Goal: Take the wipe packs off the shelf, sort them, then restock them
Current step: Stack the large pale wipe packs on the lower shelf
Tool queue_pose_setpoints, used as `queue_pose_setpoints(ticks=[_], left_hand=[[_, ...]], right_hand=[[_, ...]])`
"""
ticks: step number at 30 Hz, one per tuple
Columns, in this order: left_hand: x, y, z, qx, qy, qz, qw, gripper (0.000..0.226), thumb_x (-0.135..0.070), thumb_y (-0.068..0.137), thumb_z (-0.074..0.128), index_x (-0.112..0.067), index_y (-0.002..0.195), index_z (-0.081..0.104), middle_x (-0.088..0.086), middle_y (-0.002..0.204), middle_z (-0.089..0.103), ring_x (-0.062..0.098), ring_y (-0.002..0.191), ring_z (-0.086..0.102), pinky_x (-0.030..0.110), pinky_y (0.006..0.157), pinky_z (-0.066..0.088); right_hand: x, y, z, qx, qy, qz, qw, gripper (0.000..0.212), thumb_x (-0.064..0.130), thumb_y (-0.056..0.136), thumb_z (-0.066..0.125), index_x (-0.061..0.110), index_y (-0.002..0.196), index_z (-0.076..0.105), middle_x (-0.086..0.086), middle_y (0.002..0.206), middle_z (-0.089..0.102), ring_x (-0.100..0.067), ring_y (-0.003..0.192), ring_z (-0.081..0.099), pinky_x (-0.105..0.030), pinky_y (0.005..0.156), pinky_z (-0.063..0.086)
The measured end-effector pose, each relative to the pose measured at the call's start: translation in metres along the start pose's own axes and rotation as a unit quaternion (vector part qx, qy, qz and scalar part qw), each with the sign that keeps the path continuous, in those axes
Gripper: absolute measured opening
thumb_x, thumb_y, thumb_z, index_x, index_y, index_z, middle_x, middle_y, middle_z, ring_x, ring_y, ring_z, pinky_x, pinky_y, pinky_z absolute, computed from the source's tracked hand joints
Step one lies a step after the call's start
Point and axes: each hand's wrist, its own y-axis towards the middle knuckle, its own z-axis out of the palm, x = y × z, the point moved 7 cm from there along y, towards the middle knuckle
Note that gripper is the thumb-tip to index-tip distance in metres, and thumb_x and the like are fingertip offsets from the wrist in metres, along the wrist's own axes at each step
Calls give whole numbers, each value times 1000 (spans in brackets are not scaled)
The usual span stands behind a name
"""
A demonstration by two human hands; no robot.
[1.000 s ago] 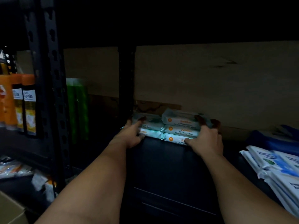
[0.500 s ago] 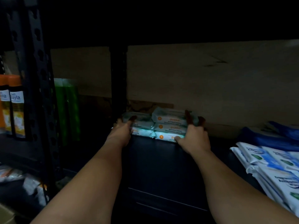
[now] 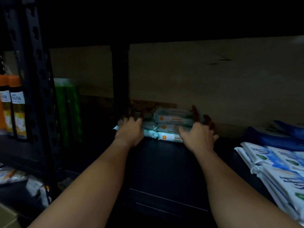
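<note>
Antibacterial wipe packs (image 3: 172, 124) sit stacked at back of dark shelf (image 3: 164, 162). Left hand (image 3: 130, 130) & right hand (image 3: 197, 137) clasp stack's ends, fingers curled over top. Prob soft, slick film, light; grip ends w/ support underneath.

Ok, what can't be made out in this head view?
- Left stack of wipe packs: mostly hidden by the left hand; count unclear.
- Right hand fingers: tips lost in shadow over the right stack.
- Blue-and-white packs: cut off by the right edge.
- Lower left shelf items: blurred, dark.
</note>
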Motion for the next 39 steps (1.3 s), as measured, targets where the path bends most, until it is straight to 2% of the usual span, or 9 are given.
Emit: queue_pose_setpoints(ticks=[2,6,10,16,19,24,27,34,39], left_hand=[[-24,-4,-13,-32,-71,38,996,39,-38,102,43,-13,132,50,21,127,55,38,119,50,44,101,41],[-50,4,-27,-36,-157,27,987,60,-64,98,43,-14,125,61,18,118,65,37,113,59,42,96,47],[-60,7,-24,-41,-117,25,992,71,-77,89,44,-36,147,41,10,123,68,32,119,58,43,102,34],[-44,13,-9,-102,-245,34,963,52,-53,95,59,-30,142,54,9,131,64,30,128,49,34,106,30],[-26,18,-6,-125,-314,1,941,46,-44,95,63,-29,139,58,15,122,66,35,122,51,38,109,38],[4,20,-2,-138,-325,-57,934,52,-35,86,57,-22,136,61,19,117,69,40,117,59,47,104,45],[8,17,-5,-144,-300,-67,941,50,-13,90,62,-25,138,59,18,124,68,42,120,56,45,107,43],[11,22,3,-132,-265,-75,952,52,-20,90,62,-38,139,57,16,122,69,42,117,58,41,104,44],[11,24,2,-146,-293,-52,944,50,-19,89,65,-35,137,60,13,124,70,37,121,59,43,105,44]], right_hand=[[-2,0,-6,-43,13,25,999,89,66,89,55,42,157,3,-18,158,28,-45,140,31,-59,112,22],[-4,-3,-10,-76,10,49,996,71,51,97,49,29,156,18,-16,153,38,-42,140,30,-56,110,21],[-5,-2,-9,-82,-8,53,995,45,32,99,46,18,141,44,-16,140,46,-42,132,37,-54,109,22],[4,3,-6,-102,4,12,995,44,24,97,54,20,140,52,-14,133,53,-39,126,44,-52,106,25],[16,0,-4,-113,1,-39,993,46,22,99,52,21,145,50,-12,128,58,-36,123,47,-50,103,29],[36,-5,15,-26,-56,-107,992,30,14,100,47,17,128,58,-9,116,64,-31,122,48,-49,103,29],[43,-10,27,19,-83,-144,986,39,14,99,50,18,137,49,-6,121,62,-30,128,44,-56,109,24],[47,-14,34,46,-150,-153,976,63,18,93,57,16,151,33,-8,138,54,-33,140,31,-63,111,14],[46,-13,27,12,-136,-146,980,60,20,94,57,16,150,36,-7,128,60,-31,137,34,-58,110,20]])
